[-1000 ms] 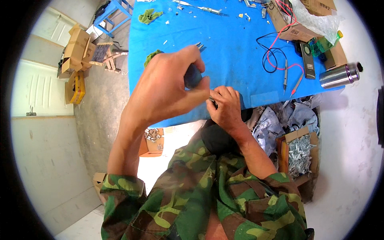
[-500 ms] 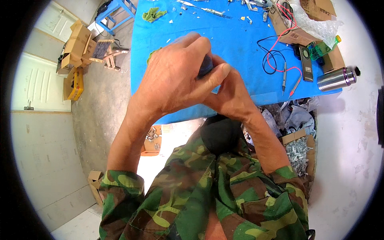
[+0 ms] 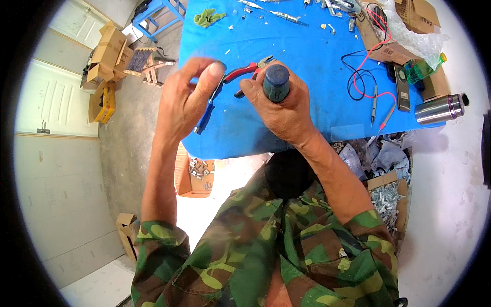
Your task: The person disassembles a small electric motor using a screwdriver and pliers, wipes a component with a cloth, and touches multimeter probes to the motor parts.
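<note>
**Right hand [image 3: 286, 112] grips dark blue handle [image 3: 276, 84], left hand [image 3: 184, 100] apart**

Half a second ago the hands met around the handle; now they have parted. The right is closed on it, end cap up, over the tabletop [image 3: 317, 77] beyond its near edge. The left, fingers curled and partly blurred, is by the left edge, next to a slim blue tool [image 3: 205, 116]; whether it holds this I cannot tell. Red-handled pliers [image 3: 243, 71], hidden then, show between the hands.

Below the near-left corner sits a box of metal pieces [image 3: 200, 171]. Open blue cloth separates the right hand from test leads [image 3: 375, 100] toward the right, with a steel flask [image 3: 437, 109] near the near-right corner. Farther off, a green rag [image 3: 208, 18] lies far left, a cardboard box [image 3: 391, 51] far right. Beyond the left edge, a blue stool [image 3: 156, 20] stands on concrete floor [image 3: 123, 169].
</note>
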`<state>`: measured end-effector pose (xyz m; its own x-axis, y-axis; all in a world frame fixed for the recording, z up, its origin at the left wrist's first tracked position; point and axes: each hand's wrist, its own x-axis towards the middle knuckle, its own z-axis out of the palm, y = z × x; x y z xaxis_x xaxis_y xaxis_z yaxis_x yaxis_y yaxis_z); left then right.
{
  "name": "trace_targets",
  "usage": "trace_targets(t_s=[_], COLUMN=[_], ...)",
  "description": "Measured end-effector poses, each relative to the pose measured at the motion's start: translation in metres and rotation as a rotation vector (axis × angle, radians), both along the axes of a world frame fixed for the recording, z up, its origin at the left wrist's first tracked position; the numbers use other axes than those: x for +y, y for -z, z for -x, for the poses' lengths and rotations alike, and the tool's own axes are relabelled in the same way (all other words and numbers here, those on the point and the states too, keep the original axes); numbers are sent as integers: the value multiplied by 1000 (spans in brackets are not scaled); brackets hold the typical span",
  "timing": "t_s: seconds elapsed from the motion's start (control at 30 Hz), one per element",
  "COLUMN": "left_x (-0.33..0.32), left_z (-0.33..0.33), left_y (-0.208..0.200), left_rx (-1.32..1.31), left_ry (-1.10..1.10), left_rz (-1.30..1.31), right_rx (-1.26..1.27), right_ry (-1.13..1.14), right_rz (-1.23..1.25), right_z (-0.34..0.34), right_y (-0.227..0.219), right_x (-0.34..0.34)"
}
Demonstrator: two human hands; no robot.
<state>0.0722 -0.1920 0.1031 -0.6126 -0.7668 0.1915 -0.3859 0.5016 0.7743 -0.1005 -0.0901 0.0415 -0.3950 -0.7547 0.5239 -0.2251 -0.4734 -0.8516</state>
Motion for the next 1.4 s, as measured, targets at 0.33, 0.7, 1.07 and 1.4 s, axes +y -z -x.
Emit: trace_targets(t_s=[0.33,0.7,1.07,1.4], left_x=[-2,-43,-66,-22], left_z=[-59,41,66,23], left_y=[129,129,131,3], left_rx=[-656,-363,-338,313], left_ry=[-292,43,240,21], left_rz=[303,626,563,-467], right_rx=[35,83,63,19], right_ry=[-17,-20,-24,4], right_rz=[39,-63,6,-90], right_z=[11,10,10,13], right_y=[3,-7,-6,-9], right_x=[-3,7,4,6])
